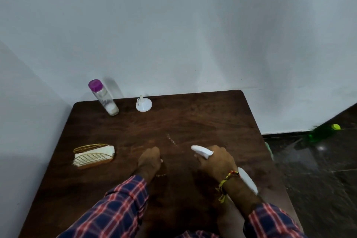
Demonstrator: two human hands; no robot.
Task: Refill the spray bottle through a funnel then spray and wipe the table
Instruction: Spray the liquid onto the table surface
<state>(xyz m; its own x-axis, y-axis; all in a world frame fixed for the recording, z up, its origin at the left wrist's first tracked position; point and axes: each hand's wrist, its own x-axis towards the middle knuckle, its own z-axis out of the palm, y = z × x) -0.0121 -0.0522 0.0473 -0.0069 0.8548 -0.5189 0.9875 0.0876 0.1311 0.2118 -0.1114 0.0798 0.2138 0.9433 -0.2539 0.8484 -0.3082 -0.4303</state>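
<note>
My right hand [216, 160] grips the neck of a white spray bottle [248, 180], whose nozzle [201, 150] points left and away over the dark wooden table [202, 118]. A thin line of droplets [171, 139] glistens just beyond the nozzle. My left hand [149, 159] rests on the table as a closed fist, nothing visible in it. A white funnel [144, 103] stands upside down near the far edge. To its left stands a clear bottle with a purple cap [103, 96], only a little liquid at its bottom.
A gold wire holder with white napkins [93, 155] sits at the table's left side. The table stands in a corner of pale walls. A green bottle with a yellow cap [322, 131] lies on the dark floor to the right.
</note>
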